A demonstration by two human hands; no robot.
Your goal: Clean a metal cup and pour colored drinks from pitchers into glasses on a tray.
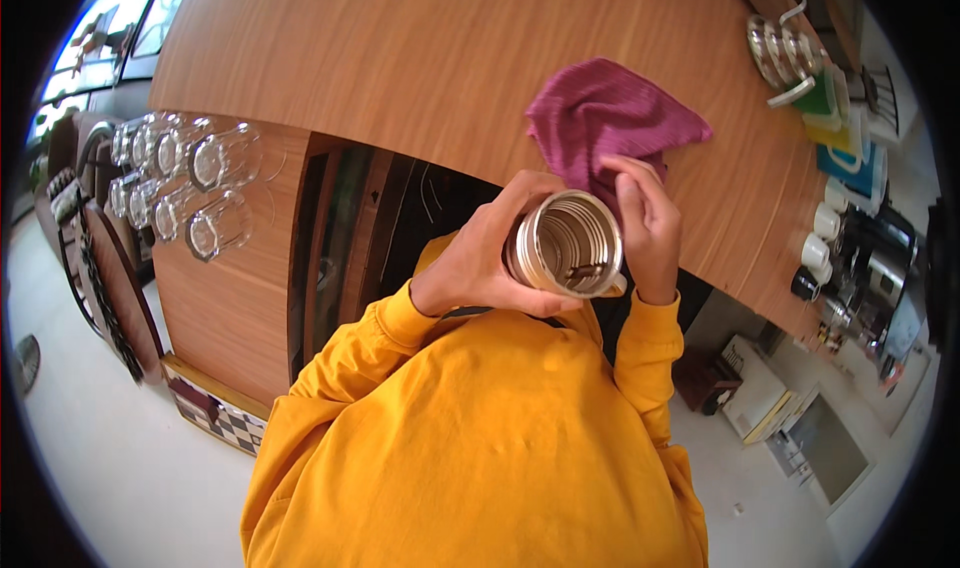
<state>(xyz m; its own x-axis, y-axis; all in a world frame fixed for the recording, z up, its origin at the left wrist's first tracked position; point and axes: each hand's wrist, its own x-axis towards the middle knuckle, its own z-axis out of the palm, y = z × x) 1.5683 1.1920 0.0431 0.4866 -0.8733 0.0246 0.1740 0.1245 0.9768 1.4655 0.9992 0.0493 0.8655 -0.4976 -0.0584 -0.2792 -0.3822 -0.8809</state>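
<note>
In front of my chest, a shiny ribbed metal mug (pixel 575 253) is tilted so that its round mouth faces up toward me. Its inside shows ring-like ridges and dark reflections. The fingers and thumb of my left hand (pixel 490 253) wrap round its left side. My right hand (pixel 650 223) is close against the mug's right side, its fingers bent over the gathered lower end of a purple cloth (pixel 610 113). The rest of that cloth lies rumpled on the wooden table. Part of the right hand's grip is hidden.
Several clear drinking glasses (pixel 222 158) stand in rows at the left of the wooden table (pixel 400 58). Along its right side are stacked metal cups (pixel 780 53), coloured boards (pixel 838 118) and white cups (pixel 815 248). A dark open recess (pixel 440 193) lies below the near edge.
</note>
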